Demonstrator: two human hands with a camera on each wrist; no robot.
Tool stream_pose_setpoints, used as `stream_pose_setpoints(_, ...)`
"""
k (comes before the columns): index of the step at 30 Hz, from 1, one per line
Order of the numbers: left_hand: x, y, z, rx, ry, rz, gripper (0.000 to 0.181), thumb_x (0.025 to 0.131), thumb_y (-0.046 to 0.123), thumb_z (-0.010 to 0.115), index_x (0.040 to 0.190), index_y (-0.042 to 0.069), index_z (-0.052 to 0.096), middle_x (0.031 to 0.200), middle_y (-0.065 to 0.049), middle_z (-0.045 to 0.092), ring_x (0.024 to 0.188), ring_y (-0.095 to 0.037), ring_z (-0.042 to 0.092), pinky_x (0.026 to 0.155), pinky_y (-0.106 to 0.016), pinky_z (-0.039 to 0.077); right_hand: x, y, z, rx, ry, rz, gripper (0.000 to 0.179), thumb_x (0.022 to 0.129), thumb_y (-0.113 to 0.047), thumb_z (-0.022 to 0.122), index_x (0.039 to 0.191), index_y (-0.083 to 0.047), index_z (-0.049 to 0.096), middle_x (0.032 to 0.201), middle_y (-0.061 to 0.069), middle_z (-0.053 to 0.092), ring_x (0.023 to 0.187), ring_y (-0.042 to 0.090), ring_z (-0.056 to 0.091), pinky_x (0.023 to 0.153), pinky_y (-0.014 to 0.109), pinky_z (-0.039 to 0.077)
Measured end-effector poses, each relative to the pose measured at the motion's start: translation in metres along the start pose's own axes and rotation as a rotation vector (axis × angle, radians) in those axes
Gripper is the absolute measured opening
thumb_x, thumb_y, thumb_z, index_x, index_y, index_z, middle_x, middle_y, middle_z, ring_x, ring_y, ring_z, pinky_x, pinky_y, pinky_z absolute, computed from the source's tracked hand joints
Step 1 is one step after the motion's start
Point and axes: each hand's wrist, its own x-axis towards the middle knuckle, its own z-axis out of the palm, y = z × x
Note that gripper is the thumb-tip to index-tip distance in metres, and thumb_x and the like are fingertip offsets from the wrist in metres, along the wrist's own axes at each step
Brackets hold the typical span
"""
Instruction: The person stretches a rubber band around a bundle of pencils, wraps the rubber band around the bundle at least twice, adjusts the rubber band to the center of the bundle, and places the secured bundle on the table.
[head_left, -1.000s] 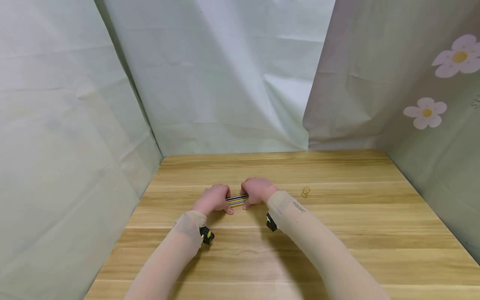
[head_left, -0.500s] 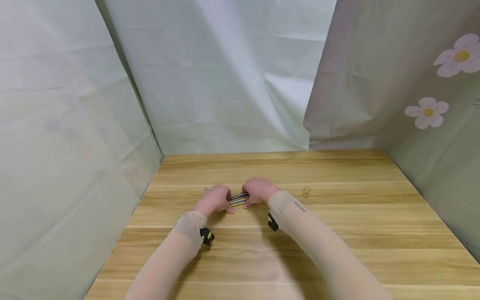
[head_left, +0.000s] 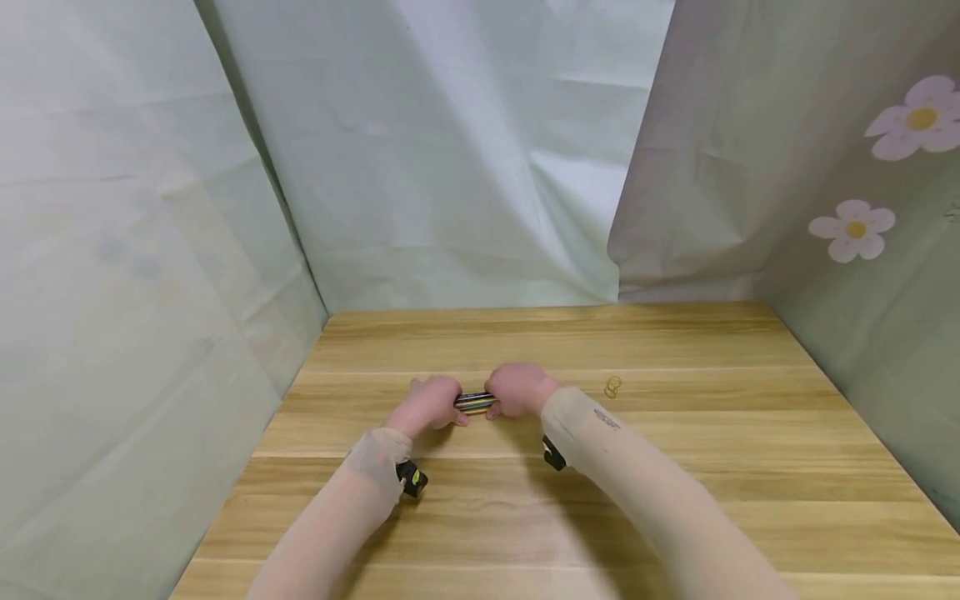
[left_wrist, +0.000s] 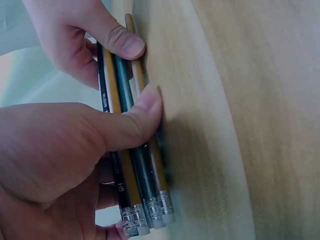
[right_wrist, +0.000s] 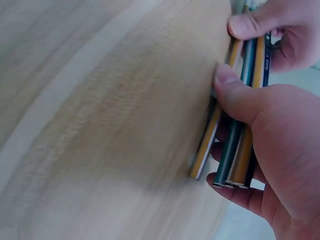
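Wooden table [head_left: 480, 517], pencils [head_left: 475, 403] pinched crosswise above

Nearest the person, one yellow pencil [right_wrist: 206, 145] splays at its right end; it could slip loose if the right hand [head_left: 519, 389] eased its thumb. Left hand [head_left: 429, 404] and right pinch opposite ends, thumbs nearside, fingers curled behind, forearms [head_left: 330, 517] converging. Farther right lie thin yellow loops [head_left: 612, 387]; beyond, a pale backdrop [head_left: 450, 208].

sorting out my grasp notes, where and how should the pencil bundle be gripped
Probably near the eraser ends, from above, thumb on the near side, fingers on the far side: the slim pencils sit close together there, while at the opposite end, by the right hand, one yellow pencil splays away.
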Motion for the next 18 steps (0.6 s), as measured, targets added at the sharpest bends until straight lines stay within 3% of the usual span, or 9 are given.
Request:
stream_pose_setpoints(5,-0.002,0.003,0.003,0.086,0.039,0.043,0.029,0.095,0.031,0.083,0.083,0.014,0.063,0.083,-0.003,0.066,0.081,-0.026,0.064,0.087,-0.058,0.049,-0.003,-0.001,0.005,-0.090,0.027,-0.021,0.033,0.104,-0.048,0.068,0.105,-0.014,0.072,0.101,-0.001,0.072,0.098,0.018,0.067,0.090,0.039,0.056)
stream_pose_setpoints(12,0.001,0.006,0.011,0.138,0.214,0.168,0.017,0.102,0.012,0.072,0.091,0.009,0.059,0.083,-0.010,0.066,0.081,-0.034,0.070,0.075,-0.052,0.059,-0.009,0.000,0.004,-0.116,0.087,0.054,0.029,0.110,-0.043,0.059,0.109,-0.014,0.065,0.107,0.003,0.074,0.103,0.023,0.070,0.088,0.044,0.057)
stream_pose_setpoints(15,0.003,0.008,0.012,0.146,0.253,0.175,0.006,0.104,0.005,0.064,0.099,0.007,0.061,0.089,-0.012,0.069,0.085,-0.035,0.071,0.077,-0.051,0.059,-0.012,0.001,0.004,-0.147,0.120,0.083,0.028,0.111,-0.042,0.058,0.110,-0.014,0.063,0.107,0.004,0.075,0.101,0.024,0.071,0.086,0.045,0.056)
stream_pose_setpoints(18,0.004,0.011,0.010,0.153,0.265,0.170,0.003,0.107,0.006,0.060,0.109,0.005,0.062,0.100,-0.015,0.072,0.096,-0.037,0.071,0.088,-0.056,0.058,-0.014,0.003,0.003,-0.181,0.141,0.109,0.028,0.112,-0.039,0.055,0.118,-0.013,0.064,0.113,0.005,0.075,0.106,0.025,0.070,0.091,0.047,0.056)
